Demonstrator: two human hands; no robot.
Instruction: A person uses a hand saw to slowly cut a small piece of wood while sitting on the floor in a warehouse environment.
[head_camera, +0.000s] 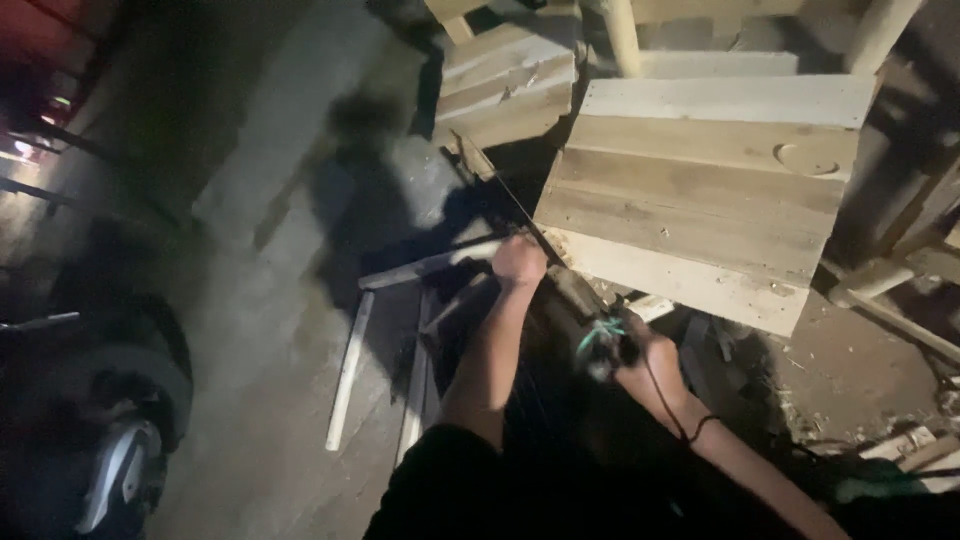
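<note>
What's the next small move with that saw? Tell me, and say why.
Probably a slow, short forward stroke. The left hand sits forward on the saw, the right hand grips its rear end, and the blade lies along the edge of the wooden panel. The dim light hides any cut line.

No packages, labels, signs or screens show anywhere in this dim view; the red and green glows at the far left edge are too blurred to tell what they are
</note>
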